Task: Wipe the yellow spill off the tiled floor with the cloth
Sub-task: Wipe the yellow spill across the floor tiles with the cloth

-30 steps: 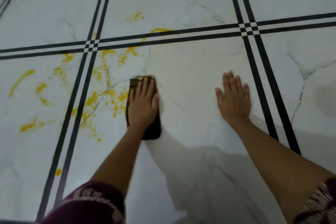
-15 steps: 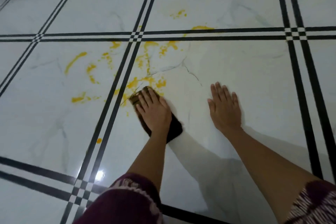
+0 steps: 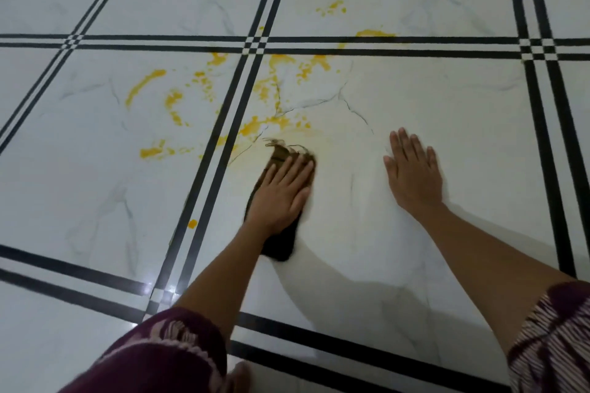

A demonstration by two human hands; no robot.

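White marble-look tile with black double lines (image 3: 220,150) makes up the floor (image 3: 95,201), seen from above by a person leaning over it. A dark brown cloth (image 3: 281,247), folded into a long pad, lies flat on the tile. The left hand (image 3: 281,195) rests on top of the cloth with fingers straight and together, palm down. It presses rather than grips, likely so the whole pad bears on the floor as it slides.

The yellow spill (image 3: 252,129) starts just beyond the cloth's frayed far edge. From there it spreads away from the person and to the cloth's left, across the black lines, in streaks and blots. A few specks lie well beyond the cloth, and one drop (image 3: 192,224) sits alone to its left. The tile right around the cloth looks faintly smeared.

To the cloth's right, apart from it, the right hand (image 3: 413,175) lies flat on bare tile with fingers spread. It holds nothing and probably props the person's weight. Most of the spill remains to be wiped.
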